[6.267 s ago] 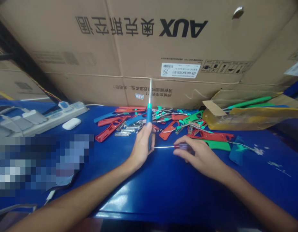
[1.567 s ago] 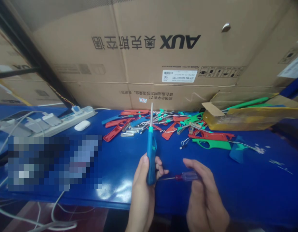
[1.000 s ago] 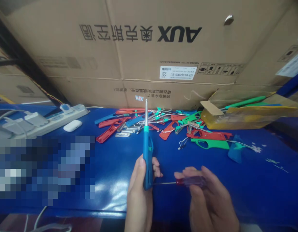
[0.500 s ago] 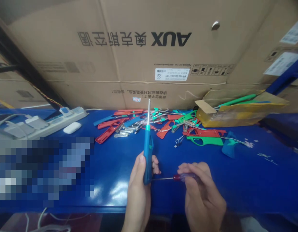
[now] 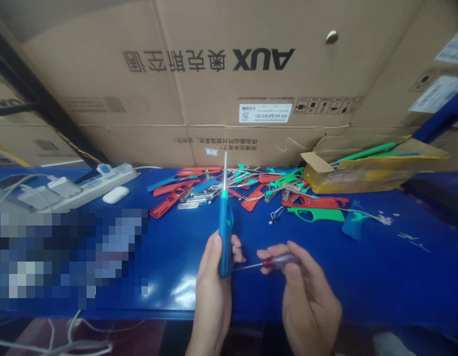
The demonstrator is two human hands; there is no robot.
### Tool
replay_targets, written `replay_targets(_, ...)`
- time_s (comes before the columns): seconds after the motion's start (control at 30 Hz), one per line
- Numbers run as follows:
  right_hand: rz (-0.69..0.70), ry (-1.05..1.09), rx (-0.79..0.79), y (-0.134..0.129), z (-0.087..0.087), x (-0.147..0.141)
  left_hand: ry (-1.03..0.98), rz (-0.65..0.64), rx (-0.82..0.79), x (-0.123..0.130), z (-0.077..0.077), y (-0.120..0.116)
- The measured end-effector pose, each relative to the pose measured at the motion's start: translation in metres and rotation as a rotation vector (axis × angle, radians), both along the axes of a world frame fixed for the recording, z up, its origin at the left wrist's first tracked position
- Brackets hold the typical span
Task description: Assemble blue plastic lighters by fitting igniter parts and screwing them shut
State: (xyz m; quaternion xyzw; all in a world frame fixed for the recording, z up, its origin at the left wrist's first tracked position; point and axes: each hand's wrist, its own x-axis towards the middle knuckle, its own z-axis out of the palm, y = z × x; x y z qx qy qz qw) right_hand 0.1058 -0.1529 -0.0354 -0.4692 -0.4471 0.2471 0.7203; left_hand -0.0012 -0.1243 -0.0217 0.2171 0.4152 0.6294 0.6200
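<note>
My left hand [image 5: 210,284] is closed around the lower part of a blue gas lighter [image 5: 224,222], held upright with its long metal nozzle pointing up. In my right hand [image 5: 306,296] is a screwdriver [image 5: 283,260] with a clear reddish handle, gripped between thumb and fingers. Its thin shaft runs left to the lower side of the lighter; whether the tip sits in a screw is hidden from me. Beyond both hands lies a pile of lighter parts: red casing halves [image 5: 173,198], a green casing half [image 5: 318,214], metal tubes and small wired pieces.
At the back right stands an open cardboard box [image 5: 362,178] holding green and blue lighters. A white power strip [image 5: 91,185] with chargers lies at the left, beside a white earphone case [image 5: 115,195]. A large carton [image 5: 214,99] walls off the back of the blue table [image 5: 169,267].
My right fingers have shifted round the screwdriver handle, which has moved slightly left and up and tilts more. The lighter stays in my left hand, slightly left of before.
</note>
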Motion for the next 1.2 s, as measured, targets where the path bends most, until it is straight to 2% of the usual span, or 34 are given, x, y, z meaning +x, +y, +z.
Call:
replay_targets(0.17, 0.039, 0.068, 0.044, 0.003, -0.001, 0.003, 0.012, 0.0, 0.02, 0.0, -0.001, -0.001)
replay_targets(0.3, -0.045, 0.048, -0.023, 0.002, -0.002, 0.001, -0.006, -0.002, 0.014, 0.0, -0.001, -0.002)
replay_targets(0.4, -0.051, -0.069, -0.032, 0.0, 0.001, 0.002, -0.035, 0.031, 0.014, -0.001, -0.001, 0.0)
replay_targets(0.5, -0.019, -0.254, -0.064, -0.002, 0.007, 0.01, -0.102, 0.127, 0.013, -0.004, 0.0, 0.002)
replay_targets(0.63, 0.063, -0.403, -0.136, -0.004, 0.009, 0.023, -0.119, 0.194, 0.032, -0.005, 0.0, 0.002)
replay_targets(0.83, 0.158, -0.259, -0.165, -0.006, 0.008, 0.024, 0.025, 0.178, 0.077, -0.001, -0.003, 0.0)
replay_targets(1.0, 0.126, -0.293, -0.237, -0.005, 0.011, 0.024, -0.061, 0.171, 0.041, -0.003, -0.001, 0.001)
replay_targets(1.2, 0.167, -0.33, -0.149, 0.0, 0.01, 0.03, 0.011, 0.178, 0.037, -0.001, 0.0, 0.0)
